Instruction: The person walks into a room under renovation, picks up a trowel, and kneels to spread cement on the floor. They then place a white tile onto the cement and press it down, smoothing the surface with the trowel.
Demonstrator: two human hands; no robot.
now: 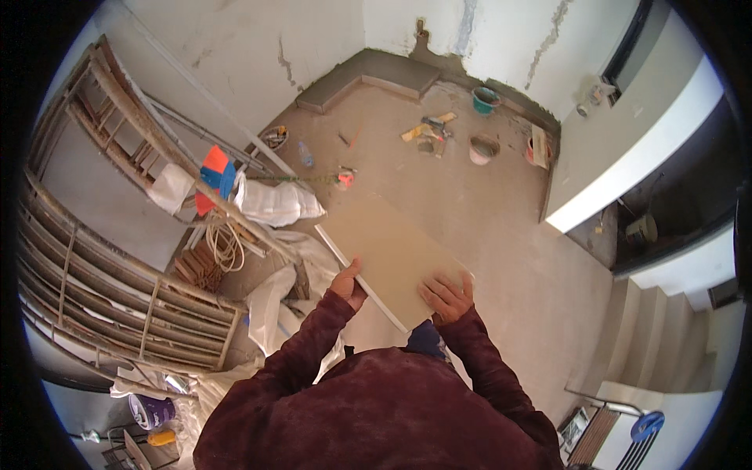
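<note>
Head: flat beige tile (pixel 388 247), pale edge

The room is lit evenly by soft daylight; shadows are kept faint; straight edges are bent toward the black fisheye rim; slight softness is seen throughout; no glare is noted.

Open bare floor (pixel 486 227) ahead and right of the grip, while white sacks (pixel 274 202), coiled rope (pixel 225 244) and leaning wooden frames (pixel 117 117) crowd its left side.
</note>
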